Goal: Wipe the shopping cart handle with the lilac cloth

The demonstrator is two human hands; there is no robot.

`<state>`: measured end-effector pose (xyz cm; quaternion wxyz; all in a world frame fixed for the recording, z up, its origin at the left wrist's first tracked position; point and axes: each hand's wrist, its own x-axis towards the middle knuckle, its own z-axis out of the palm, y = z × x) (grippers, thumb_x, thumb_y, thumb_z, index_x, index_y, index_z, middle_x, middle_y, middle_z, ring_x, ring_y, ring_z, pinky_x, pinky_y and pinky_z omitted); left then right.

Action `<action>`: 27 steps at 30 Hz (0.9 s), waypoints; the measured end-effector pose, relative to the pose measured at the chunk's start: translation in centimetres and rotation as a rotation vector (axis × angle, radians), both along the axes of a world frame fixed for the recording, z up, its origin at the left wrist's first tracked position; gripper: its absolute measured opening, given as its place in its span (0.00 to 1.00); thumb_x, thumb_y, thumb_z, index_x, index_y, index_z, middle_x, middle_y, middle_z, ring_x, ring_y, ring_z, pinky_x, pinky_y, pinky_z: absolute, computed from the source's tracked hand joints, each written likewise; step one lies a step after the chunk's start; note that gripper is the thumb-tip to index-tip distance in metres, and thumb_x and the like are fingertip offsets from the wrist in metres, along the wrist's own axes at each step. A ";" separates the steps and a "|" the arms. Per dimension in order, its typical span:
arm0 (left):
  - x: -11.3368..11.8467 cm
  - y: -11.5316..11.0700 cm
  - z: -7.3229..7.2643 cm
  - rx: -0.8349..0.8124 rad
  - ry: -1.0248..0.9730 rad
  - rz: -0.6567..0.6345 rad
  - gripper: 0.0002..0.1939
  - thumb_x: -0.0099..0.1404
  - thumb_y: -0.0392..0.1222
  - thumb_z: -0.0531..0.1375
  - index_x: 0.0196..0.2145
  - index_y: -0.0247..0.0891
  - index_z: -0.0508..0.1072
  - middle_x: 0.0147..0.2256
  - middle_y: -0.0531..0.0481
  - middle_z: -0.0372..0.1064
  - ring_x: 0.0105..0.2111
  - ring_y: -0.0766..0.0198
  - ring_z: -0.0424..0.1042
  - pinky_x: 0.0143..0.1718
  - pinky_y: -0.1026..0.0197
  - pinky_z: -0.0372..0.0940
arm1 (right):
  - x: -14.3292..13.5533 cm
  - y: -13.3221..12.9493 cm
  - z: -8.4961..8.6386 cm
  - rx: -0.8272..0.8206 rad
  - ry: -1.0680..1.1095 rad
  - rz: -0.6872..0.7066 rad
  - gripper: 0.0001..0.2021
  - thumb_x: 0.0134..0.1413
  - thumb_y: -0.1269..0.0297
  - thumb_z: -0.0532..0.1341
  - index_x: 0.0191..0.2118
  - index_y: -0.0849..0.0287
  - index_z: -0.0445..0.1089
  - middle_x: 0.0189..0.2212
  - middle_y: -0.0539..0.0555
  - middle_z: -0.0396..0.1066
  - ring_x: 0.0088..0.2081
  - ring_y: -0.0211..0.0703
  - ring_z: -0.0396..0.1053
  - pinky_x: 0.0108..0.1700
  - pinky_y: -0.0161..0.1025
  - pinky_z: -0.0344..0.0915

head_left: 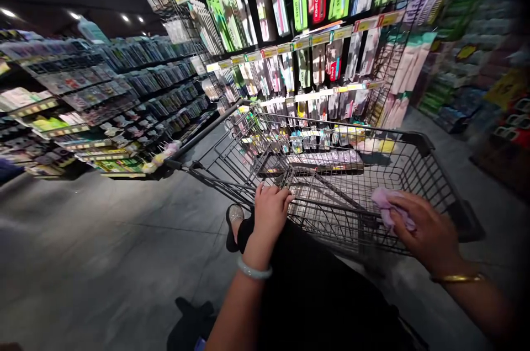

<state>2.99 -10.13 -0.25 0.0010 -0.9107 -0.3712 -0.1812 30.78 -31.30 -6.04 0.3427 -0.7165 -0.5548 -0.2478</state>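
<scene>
A grey wire shopping cart (331, 202) stands crosswise just in front of me. My left hand (271, 210) is closed over the near top rail of the cart, its fingers curled round the bar. Toward the cart's right end, my right hand (424, 229) grips a crumpled pale purple cloth (389, 207) between thumb and fingers. The cloth lies against the same near rail. Wire mesh shows through the basket, and the cart's handle (207, 133) is at the left.
Beyond the cart rises a rack (290, 47) of packaged toothbrushes. More stocked shelves (124, 86) run along the left, and blurred goods (459, 64) stand at the right. A shoe (234, 224) rests on the grey floor (124, 251) beside the cart.
</scene>
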 end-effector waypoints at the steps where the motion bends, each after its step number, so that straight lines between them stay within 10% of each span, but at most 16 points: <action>1: 0.1 0.2 -0.1 -0.005 0.023 -0.009 0.13 0.72 0.51 0.55 0.39 0.47 0.78 0.32 0.51 0.71 0.40 0.58 0.68 0.61 0.47 0.50 | 0.1 0.1 0.0 0.007 -0.019 0.003 0.13 0.62 0.62 0.59 0.51 0.53 0.69 0.50 0.58 0.74 0.51 0.48 0.73 0.49 0.41 0.69; 12: 4.5 -0.7 0.6 -0.078 0.036 0.010 0.17 0.72 0.52 0.54 0.35 0.44 0.79 0.33 0.48 0.73 0.40 0.55 0.68 0.47 0.49 0.55 | 5.3 1.6 -0.2 -0.050 0.050 -0.175 0.13 0.62 0.57 0.55 0.48 0.52 0.71 0.47 0.54 0.75 0.43 0.47 0.75 0.39 0.41 0.68; 19: 7.4 -1.2 -0.4 -0.077 -0.044 -0.071 0.13 0.71 0.50 0.56 0.40 0.45 0.79 0.34 0.47 0.75 0.42 0.53 0.70 0.51 0.46 0.58 | -1.6 7.0 2.0 -0.029 -0.068 0.099 0.13 0.59 0.65 0.57 0.49 0.56 0.70 0.50 0.56 0.74 0.51 0.49 0.70 0.54 0.46 0.66; 23: 6.5 -0.5 -0.5 -0.083 -0.174 -0.222 0.19 0.70 0.42 0.59 0.58 0.44 0.70 0.49 0.47 0.75 0.52 0.57 0.70 0.60 0.48 0.57 | -0.4 7.7 1.6 -0.101 -0.122 0.157 0.15 0.57 0.66 0.58 0.50 0.57 0.70 0.50 0.58 0.73 0.52 0.51 0.69 0.56 0.50 0.65; 27: 2.5 2.1 0.9 0.000 -0.216 -0.083 0.20 0.71 0.45 0.58 0.59 0.44 0.69 0.58 0.47 0.69 0.63 0.53 0.61 0.68 0.38 0.43 | 5.2 5.8 1.3 -0.123 0.006 0.044 0.15 0.58 0.62 0.57 0.49 0.58 0.70 0.47 0.60 0.74 0.49 0.52 0.71 0.50 0.46 0.67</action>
